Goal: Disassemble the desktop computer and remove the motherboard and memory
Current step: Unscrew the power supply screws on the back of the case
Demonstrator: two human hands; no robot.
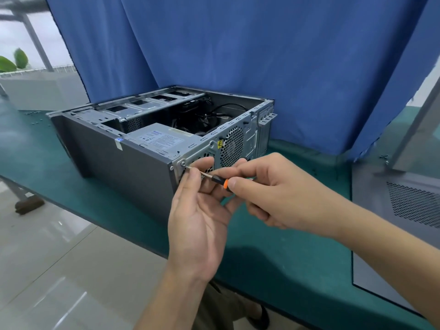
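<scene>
The left hand [200, 210], palm up, pinches the shaft of the screwdriver [217, 179] at a corner screw [183, 163] on the computer case [133, 167]; the right hand [273, 194] grips its orange-and-black handle.

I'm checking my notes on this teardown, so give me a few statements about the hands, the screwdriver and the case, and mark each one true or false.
1. The computer case lies on its side, open on top. True.
2. The screwdriver tip meets a screw at the case's rear corner. True.
3. The left hand grips the orange-and-black handle. False: the right hand grips it; the left hand pinches the shaft.
4. The power supply is out of the case. False: it sits inside.
5. The curtain is red. False: it is blue.
</scene>
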